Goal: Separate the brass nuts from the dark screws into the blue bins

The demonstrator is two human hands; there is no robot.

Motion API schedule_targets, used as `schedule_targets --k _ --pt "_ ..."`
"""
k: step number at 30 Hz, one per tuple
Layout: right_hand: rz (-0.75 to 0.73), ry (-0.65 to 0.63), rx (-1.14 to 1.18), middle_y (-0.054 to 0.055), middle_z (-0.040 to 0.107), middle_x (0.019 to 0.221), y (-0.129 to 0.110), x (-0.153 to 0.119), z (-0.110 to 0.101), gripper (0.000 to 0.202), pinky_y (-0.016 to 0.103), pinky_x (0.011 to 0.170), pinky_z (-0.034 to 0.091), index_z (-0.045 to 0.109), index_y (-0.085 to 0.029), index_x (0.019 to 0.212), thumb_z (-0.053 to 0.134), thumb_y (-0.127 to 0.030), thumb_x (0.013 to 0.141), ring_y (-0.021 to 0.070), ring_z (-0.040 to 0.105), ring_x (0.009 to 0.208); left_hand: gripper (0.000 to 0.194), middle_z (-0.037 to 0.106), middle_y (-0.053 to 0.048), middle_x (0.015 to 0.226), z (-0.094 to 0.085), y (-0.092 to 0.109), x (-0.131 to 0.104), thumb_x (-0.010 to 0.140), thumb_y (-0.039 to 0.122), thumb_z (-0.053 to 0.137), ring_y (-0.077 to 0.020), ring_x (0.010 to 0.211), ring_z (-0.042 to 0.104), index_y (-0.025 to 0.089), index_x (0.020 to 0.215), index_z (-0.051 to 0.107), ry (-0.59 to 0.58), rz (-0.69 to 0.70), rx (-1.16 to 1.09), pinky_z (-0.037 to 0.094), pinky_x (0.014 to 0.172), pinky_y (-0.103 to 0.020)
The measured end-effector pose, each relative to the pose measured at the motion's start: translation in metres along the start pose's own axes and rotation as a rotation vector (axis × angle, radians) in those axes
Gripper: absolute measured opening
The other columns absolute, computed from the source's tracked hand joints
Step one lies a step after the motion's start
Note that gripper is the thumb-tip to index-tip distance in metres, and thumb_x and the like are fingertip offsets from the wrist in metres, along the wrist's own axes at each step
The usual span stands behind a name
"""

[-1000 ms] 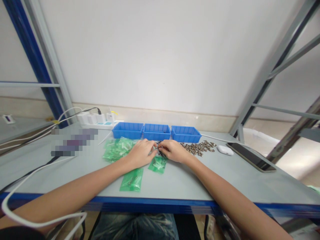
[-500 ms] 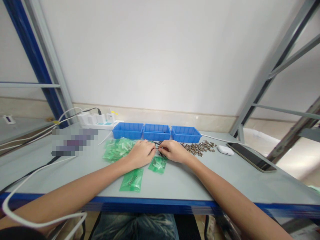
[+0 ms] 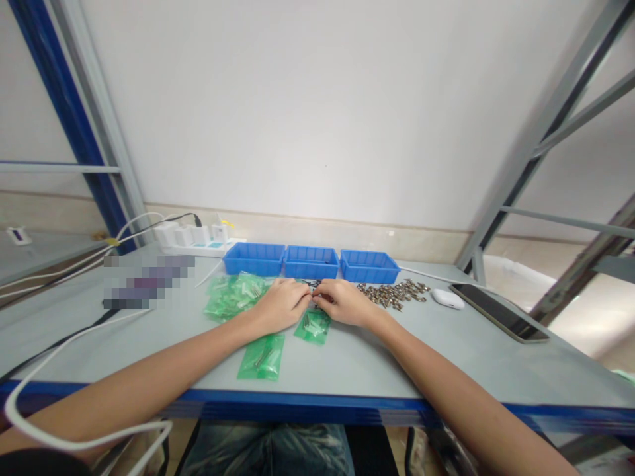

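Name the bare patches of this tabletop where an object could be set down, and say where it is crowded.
Bare: between the green bags and the phone, along the front edge; also left, around the white cable. Crowded: around both hands, the blue bins and the metal parts.

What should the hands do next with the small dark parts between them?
Probably lift one part clear toward the nearest green bag. Both hands, left and right, meet over the small dark parts, fingertips pinched together. Whether either grip already holds a part is hidden.
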State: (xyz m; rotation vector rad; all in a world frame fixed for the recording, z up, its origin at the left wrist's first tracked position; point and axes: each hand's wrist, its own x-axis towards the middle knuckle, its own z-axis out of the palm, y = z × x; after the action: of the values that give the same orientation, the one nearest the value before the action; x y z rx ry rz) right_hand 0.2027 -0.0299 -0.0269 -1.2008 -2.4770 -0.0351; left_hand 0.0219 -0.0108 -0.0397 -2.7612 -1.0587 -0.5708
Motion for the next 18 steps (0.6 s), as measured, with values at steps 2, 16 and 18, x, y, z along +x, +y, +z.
schedule_targets --k 2,16,18 --pt "-0.005 -0.021 -0.019 0.005 0.064 0.082 -0.0021 0.0000 -0.0003 0.019 0.023 0.064 0.035 0.065 -0.015 0.087 0.047 -0.020 0.086 0.0125 0.054 0.071 0.027 0.063 -0.005 0.084 0.0007 -0.0003 0.0004 0.091 0.026 0.032 -0.0209 0.086 0.056 0.017 0.082 0.055 -0.001 0.002 0.002 0.039 0.078 -0.036" --pt "0.039 -0.047 -0.178 0.005 0.064 0.085 -0.0092 -0.0015 -0.0060 0.024 0.023 0.063 0.033 0.063 -0.016 0.080 0.041 -0.023 0.088 0.0142 0.056 0.077 0.027 0.062 -0.004 0.082 0.0011 -0.0006 0.0005 0.091 0.026 0.033 -0.0195 0.084 0.055 0.017 0.079 0.055 0.001 0.018 0.018 0.037 0.078 -0.035" --pt "0.051 -0.047 -0.201 0.005 0.065 0.083 -0.0106 -0.0013 -0.0073 0.024 0.024 0.062 0.032 0.063 -0.017 0.078 0.042 -0.024 0.088 0.0143 0.056 0.076 0.027 0.062 -0.004 0.082 0.0014 -0.0005 0.0009 0.091 0.026 0.033 -0.0195 0.083 0.055 0.017 0.078 0.055 0.000 0.019 0.024 0.037 0.077 -0.035"
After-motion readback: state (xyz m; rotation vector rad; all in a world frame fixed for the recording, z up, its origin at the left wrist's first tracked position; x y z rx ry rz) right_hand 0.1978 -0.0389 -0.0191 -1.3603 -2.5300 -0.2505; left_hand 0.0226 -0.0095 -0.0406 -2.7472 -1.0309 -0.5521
